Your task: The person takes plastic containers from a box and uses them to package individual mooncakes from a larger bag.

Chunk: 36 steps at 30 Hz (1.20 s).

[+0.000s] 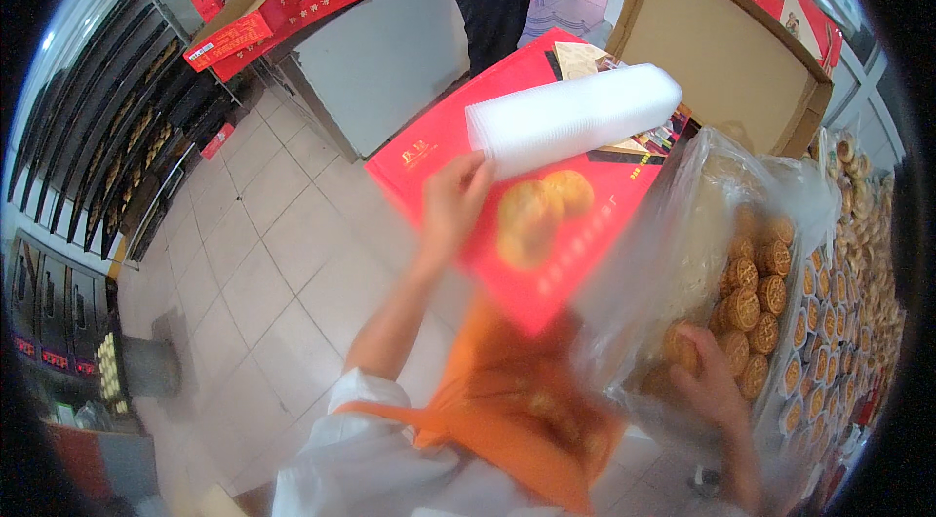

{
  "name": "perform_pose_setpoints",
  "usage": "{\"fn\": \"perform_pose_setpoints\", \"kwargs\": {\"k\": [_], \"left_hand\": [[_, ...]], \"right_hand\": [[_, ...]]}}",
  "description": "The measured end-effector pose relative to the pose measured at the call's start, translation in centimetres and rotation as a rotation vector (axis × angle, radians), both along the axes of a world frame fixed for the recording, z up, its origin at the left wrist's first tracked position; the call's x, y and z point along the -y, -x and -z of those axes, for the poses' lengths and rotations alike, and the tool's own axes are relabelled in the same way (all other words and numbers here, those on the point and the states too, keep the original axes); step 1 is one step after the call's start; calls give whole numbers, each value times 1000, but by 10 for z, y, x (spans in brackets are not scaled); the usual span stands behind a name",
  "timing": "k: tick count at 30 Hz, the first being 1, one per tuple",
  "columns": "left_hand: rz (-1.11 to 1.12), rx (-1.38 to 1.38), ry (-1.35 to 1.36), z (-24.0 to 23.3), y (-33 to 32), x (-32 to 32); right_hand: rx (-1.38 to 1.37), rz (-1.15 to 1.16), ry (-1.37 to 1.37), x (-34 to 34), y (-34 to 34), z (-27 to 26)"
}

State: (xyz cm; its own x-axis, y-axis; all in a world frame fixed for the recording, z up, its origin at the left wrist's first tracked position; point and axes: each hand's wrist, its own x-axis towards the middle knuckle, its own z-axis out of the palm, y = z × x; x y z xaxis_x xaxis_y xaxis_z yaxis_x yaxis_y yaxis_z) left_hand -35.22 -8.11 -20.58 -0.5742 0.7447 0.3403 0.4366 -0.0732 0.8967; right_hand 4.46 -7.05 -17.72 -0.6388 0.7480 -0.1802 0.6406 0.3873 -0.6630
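Note:
A long nested stack of translucent white plastic trays (578, 114) lies on its side on a red printed carton (431, 184). At the stack's near left end, my left hand (455, 199) has thumb and fingers pinched at the rim of the end tray. My right hand (706, 378) reaches into an open clear plastic bag (629, 297) of round, brown mooncakes (744, 308). Its thumb and fingers are around one mooncake (678, 346), slightly blurred. More mooncakes are packed in rows beside that hand, their tops stamped with a pattern.
An open cardboard box (720, 49) stands behind the bag. Mooncakes in small trays (819, 327) fill the right side. A person in dark trousers (490, 5) stands beyond a grey panel (380, 56). Red boxes (256, 12) and a baking-tray rack (95, 114) are at left.

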Motion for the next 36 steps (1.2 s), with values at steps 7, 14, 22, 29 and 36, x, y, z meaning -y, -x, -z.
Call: {"fn": "perform_pose_setpoints", "kwargs": {"k": [7, 14, 22, 29, 36], "left_hand": [[-88, -38, 41, -2, 7, 2], [-188, 25, -195, -5, 12, 3], [-16, 783, -513, -47, -28, 42], [537, 1014, 41, -22, -134, 14], [415, 1138, -27, -38, -200, 20]], "right_hand": [[-1, 14, 27, -2, -1, -1], [-14, 38, 35, 2, 8, -5], [-460, 475, 446, 1, 15, -14], [-783, 123, 207, -6, 98, -25], [-1090, 163, 172, 12, 108, -10]]}}
